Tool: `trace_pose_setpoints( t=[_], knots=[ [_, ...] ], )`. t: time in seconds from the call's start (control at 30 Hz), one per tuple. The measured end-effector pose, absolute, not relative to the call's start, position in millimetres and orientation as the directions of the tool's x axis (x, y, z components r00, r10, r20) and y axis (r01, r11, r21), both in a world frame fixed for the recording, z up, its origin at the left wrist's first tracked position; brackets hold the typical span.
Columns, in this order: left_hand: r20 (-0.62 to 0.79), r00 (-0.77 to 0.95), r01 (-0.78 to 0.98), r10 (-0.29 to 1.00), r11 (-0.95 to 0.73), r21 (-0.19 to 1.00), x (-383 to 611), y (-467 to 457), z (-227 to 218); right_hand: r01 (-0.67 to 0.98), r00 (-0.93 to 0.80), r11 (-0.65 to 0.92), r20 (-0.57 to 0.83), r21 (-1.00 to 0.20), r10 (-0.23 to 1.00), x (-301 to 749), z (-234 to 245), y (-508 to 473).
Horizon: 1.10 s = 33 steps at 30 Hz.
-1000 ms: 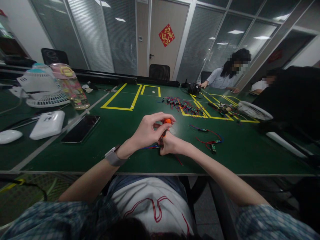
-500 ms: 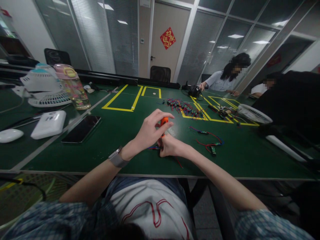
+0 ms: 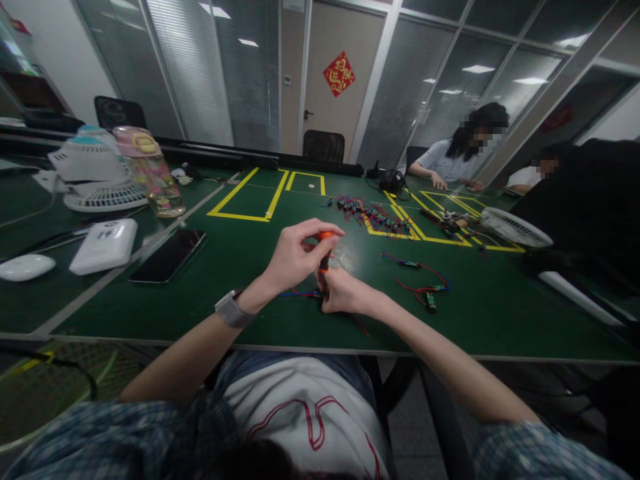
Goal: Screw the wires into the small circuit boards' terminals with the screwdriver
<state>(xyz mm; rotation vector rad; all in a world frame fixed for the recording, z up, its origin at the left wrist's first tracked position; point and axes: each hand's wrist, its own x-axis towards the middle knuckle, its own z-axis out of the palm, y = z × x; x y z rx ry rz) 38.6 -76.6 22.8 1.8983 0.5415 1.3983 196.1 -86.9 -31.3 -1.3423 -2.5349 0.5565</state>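
My left hand (image 3: 295, 257) is closed around the orange handle of a small screwdriver (image 3: 325, 250), which stands upright with its tip pointing down. My right hand (image 3: 340, 290) is pinched shut just below it, pressing a small part with red and blue wires (image 3: 300, 293) against the green table (image 3: 225, 260). The part itself is hidden by my fingers. A grey watch (image 3: 231, 310) sits on my left wrist.
Two more wired boards (image 3: 425, 283) lie to the right, and a pile of them (image 3: 370, 213) sits farther back. A black phone (image 3: 167, 257), a white box (image 3: 105, 245), a bottle (image 3: 150, 173) and fans stand left. Two people sit at the far right.
My left fingers have shifted around the screwdriver handle, covering more of the orange top. My right hand stays in place on the part.
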Motion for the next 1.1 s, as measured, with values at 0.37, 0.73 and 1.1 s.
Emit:
trace_pose_setpoints(
  t=[0.37, 0.73, 1.1],
  knots=[
    [0.769, 0.308, 0.134, 0.560, -0.826, 0.548, 43, -80, 21, 0.760, -0.537, 0.495, 0.023, -0.422, 0.844, 197, -31, -86],
    [0.579, 0.456, -0.114, 0.676, -0.601, 0.791, 33, -71, 28, 0.694, -0.546, 0.469, 0.026, -0.546, 0.837, 199, -31, -85],
    [0.597, 0.455, -0.089, 0.661, -0.633, 0.769, 45, -77, 29, 0.725, -0.552, 0.504, 0.042, -0.469, 0.833, 201, -33, -83]
  ],
)
